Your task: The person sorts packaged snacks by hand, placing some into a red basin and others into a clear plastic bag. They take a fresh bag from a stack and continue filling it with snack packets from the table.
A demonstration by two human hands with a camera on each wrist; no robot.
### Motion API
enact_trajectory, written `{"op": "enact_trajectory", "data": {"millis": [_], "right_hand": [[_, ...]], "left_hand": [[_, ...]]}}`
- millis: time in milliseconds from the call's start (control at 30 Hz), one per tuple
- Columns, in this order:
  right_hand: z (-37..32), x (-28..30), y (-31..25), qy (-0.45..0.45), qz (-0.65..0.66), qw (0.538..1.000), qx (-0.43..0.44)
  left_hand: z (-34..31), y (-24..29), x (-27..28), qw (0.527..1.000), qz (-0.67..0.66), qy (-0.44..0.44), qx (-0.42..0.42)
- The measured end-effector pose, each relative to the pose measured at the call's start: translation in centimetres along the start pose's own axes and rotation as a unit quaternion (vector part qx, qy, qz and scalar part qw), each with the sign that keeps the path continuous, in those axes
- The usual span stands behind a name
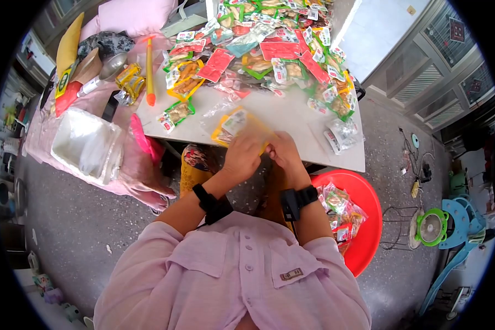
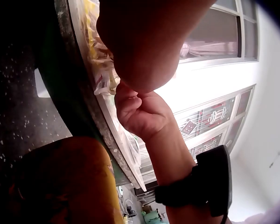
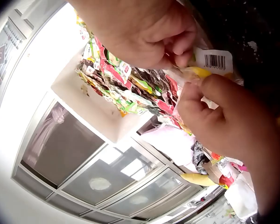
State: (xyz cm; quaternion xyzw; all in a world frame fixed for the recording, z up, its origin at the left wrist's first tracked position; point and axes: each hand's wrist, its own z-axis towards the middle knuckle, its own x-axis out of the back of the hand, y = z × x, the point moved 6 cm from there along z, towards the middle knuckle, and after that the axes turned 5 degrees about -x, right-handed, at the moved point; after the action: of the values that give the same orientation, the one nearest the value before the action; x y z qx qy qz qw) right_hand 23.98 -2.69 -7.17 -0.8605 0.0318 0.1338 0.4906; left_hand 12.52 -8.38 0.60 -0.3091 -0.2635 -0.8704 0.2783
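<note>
A yellow-edged snack packet [image 1: 234,122] with a white label lies over the table's front edge, clear plastic showing around its far end. My left hand [image 1: 245,154] grips its near side with curled fingers. Right beside it, my right hand [image 1: 286,149] pinches the near right corner between thumb and fingers. In the right wrist view, both hands meet at the packet's edge, and a white barcode label [image 3: 217,61] shows past the fingertips. The left wrist view has the right hand [image 2: 142,114] with its fingers curled in, partly behind the dark left hand [image 2: 140,51].
Many snack packets [image 1: 280,50] are heaped at the table's back. One packet [image 1: 177,113] lies at the left, and clear wrappers [image 1: 342,135] at the right. A red basin [image 1: 368,220] holding packets stands below right. A white foam box [image 1: 71,140] rests on pink cloth at left.
</note>
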Motion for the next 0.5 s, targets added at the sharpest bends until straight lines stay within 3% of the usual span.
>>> {"op": "enact_trajectory", "data": {"millis": [200,300,400,500], "right_hand": [[-0.5,-0.3,0.1,-0.015,0.13,0.991,-0.002],[-0.6,0.6,0.2,0.0,0.056,0.998,0.005],[-1.0,3.0,-0.6,0.132,-0.017,0.989,0.068],[-0.1,3.4,-1.8,0.152,-0.137,0.957,0.207]], "left_hand": [[-0.1,0.3,0.4,0.999,-0.001,0.026,-0.023],[-0.8,0.0,0.2,0.999,0.018,0.016,-0.039],[-1.6,0.8,0.9,0.999,0.038,-0.01,-0.022],[-2.8,0.6,0.1,0.994,0.1,-0.036,-0.031]]}}
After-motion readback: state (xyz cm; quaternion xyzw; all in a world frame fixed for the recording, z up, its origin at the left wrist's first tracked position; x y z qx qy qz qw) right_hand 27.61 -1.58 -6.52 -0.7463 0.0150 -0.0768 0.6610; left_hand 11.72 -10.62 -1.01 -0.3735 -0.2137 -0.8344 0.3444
